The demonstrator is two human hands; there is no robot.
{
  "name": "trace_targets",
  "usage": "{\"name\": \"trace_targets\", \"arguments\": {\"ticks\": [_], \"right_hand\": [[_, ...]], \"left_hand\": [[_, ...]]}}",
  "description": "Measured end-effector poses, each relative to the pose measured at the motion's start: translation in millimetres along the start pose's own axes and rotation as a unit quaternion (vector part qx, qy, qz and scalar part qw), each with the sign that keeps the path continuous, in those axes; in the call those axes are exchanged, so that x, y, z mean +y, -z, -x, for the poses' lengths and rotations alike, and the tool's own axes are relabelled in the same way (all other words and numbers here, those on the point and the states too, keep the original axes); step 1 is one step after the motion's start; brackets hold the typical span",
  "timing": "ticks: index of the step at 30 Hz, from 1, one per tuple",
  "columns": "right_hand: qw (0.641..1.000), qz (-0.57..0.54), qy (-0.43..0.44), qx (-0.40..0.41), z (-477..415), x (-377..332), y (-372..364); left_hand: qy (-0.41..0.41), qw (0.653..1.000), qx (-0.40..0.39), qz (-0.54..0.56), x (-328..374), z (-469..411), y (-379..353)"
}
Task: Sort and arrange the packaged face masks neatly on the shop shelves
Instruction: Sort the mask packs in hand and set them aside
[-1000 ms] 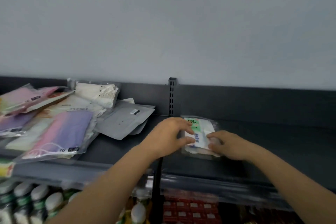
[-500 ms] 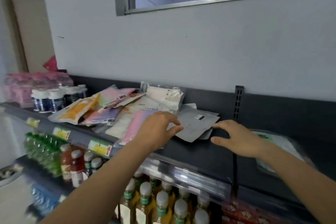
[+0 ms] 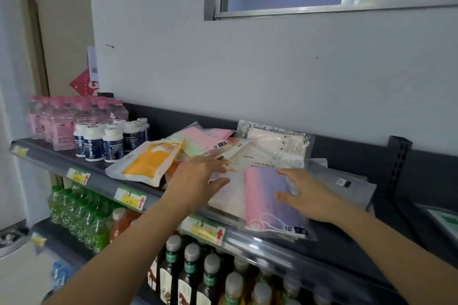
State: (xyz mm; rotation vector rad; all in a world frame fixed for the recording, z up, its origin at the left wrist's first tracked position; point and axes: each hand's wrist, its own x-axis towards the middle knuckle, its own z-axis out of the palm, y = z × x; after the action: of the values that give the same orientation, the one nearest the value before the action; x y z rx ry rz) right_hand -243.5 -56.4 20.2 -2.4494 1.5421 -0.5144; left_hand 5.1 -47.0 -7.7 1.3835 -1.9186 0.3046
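A loose heap of packaged face masks lies on the dark top shelf (image 3: pixel 347 245). In front is a pink-to-purple pack (image 3: pixel 265 198); my right hand (image 3: pixel 309 195) rests on its right side with fingers spread. My left hand (image 3: pixel 198 181) reaches over the middle of the heap, fingers straight, touching the white packs (image 3: pixel 250 158). An orange-and-white pouch (image 3: pixel 146 163) lies at the heap's left. A pink and green pack (image 3: pixel 198 138) and a white mask pack (image 3: pixel 280 143) lie behind. A grey pack (image 3: pixel 347 183) sticks out at the right. The green-labelled pack (image 3: pixel 446 223) lies at the far right edge.
White-capped dark pill bottles (image 3: pixel 106 141) and pink shrink-wrapped bottles (image 3: pixel 62 119) stand at the shelf's left. A slotted upright (image 3: pixel 399 163) divides the shelf at the right. Green, orange and dark bottles (image 3: pixel 188 277) fill the lower shelves. Yellow price tags (image 3: pixel 131 198) line the shelf edge.
Both hands have let go of the green-labelled pack on the right section and moved left to the heap. The view has swung left; my right hand now rests on the pink-purple pack.
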Motion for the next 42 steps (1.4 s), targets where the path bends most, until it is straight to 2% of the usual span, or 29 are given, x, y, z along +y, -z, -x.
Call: {"name": "trace_targets", "arguments": {"ticks": [4,7,10,12,14,20,25,30,32,37,42], "right_hand": [[1.000,0.013,-0.008,0.012,-28,-36,-16],[1.000,0.002,-0.004,0.031,-44,-58,-29],[0.998,0.001,-0.001,0.056,-62,-76,-42],[0.997,0.009,0.008,0.072,-74,-84,-50],[0.995,0.018,0.021,0.092,-87,-93,-58],[0.988,0.085,0.069,0.106,-119,-122,-73],[0.978,0.199,0.029,0.062,-145,-136,-83],[0.991,0.128,-0.048,-0.003,-158,-124,-93],[0.989,0.132,-0.059,0.018,-157,-119,-96],[0.960,0.267,-0.037,0.074,-148,-125,-98],[0.966,0.204,0.004,0.162,-129,-124,-87]], "left_hand": [[-0.001,0.999,0.036,-0.035,-50,-4,15],[0.068,0.994,0.020,-0.081,-86,-5,19],[0.178,0.971,-0.086,-0.136,-116,-3,16],[0.245,0.948,-0.165,-0.118,-131,1,15],[0.271,0.933,-0.215,-0.098,-142,7,9],[0.238,0.939,-0.214,-0.125,-153,15,1],[0.220,0.947,-0.209,-0.110,-157,18,6],[0.216,0.937,-0.248,-0.119,-158,18,8],[0.216,0.936,-0.250,-0.120,-158,17,8],[0.214,0.939,-0.241,-0.122,-159,18,8],[0.221,0.938,-0.241,-0.115,-156,12,15]]}}
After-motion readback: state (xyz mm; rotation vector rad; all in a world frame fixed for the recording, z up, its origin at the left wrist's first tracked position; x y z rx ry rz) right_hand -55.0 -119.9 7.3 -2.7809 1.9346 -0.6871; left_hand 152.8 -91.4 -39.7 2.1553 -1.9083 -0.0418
